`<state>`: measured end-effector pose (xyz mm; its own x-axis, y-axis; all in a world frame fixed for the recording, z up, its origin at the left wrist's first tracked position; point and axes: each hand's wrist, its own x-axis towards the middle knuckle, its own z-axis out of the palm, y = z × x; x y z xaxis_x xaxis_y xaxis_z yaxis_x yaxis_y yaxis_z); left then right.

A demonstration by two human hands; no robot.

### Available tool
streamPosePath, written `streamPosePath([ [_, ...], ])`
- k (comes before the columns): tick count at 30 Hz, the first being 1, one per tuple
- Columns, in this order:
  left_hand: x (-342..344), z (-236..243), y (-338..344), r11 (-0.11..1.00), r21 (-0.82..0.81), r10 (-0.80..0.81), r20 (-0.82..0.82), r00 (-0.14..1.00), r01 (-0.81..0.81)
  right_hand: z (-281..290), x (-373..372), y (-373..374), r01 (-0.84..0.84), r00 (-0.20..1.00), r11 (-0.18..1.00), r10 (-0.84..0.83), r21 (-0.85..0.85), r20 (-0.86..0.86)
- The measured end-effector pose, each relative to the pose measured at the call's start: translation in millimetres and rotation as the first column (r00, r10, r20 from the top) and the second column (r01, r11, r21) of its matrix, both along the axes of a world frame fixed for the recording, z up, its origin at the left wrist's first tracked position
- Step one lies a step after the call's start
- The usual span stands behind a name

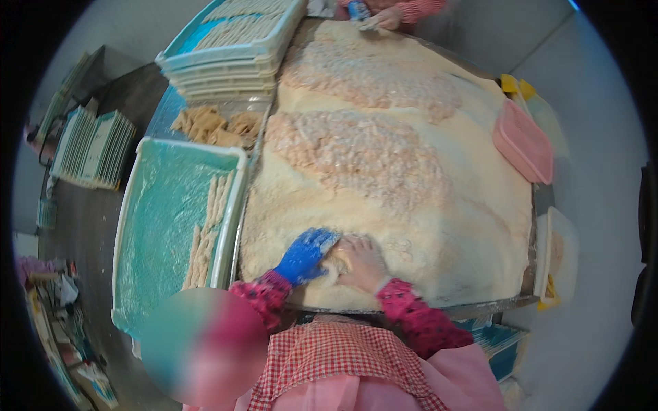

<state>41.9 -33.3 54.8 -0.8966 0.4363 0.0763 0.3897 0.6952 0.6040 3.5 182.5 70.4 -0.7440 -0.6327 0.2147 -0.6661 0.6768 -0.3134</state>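
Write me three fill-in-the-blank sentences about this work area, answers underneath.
1. The left hand is gloved in the colour ____.
2. In the tray nearest that hand, pale strips lie along its ____ side.
3. The basket above the white tub is coloured ____.

Missing words: blue; right; pink.

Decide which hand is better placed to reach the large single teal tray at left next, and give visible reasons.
Probably the blue-gloved left hand: it is nearer the teal tray, which stands on that side. The right hand lies farther off.
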Motion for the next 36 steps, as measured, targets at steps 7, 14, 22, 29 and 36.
streamPosePath([
  [7,-17,2,-11,0.974,-0.187,0.122,-0.031,0.992,-0.126,-11,-11,109,0.477,0.834,0.879,-0.445,-0.021,0.328],
  [14,-33,-27,49,0.979,-0.196,0.081,0.105,0.991,-0.059,-23,-4,70,0.261,0.964,0.956,-0.266,0.138,0.025],
  [22,-28,-34,78,0.989,-0.065,0.133,-0.012,0.991,-0.134,-15,5,68,0.373,0.917,0.908,-0.33,-0.189,0.222],
  [29,-19,-22,81,0.469,0.63,-0.134,0.743,0.655,-0.619,-7,-2,74,0.548,0.83,0.714,-0.403,-0.436,0.384],
  [36,4,-10,69,0.971,0.191,0.131,0.067,0.989,-0.142,13,-4,71,0.176,0.981,0.925,-0.137,-0.336,0.137],
])
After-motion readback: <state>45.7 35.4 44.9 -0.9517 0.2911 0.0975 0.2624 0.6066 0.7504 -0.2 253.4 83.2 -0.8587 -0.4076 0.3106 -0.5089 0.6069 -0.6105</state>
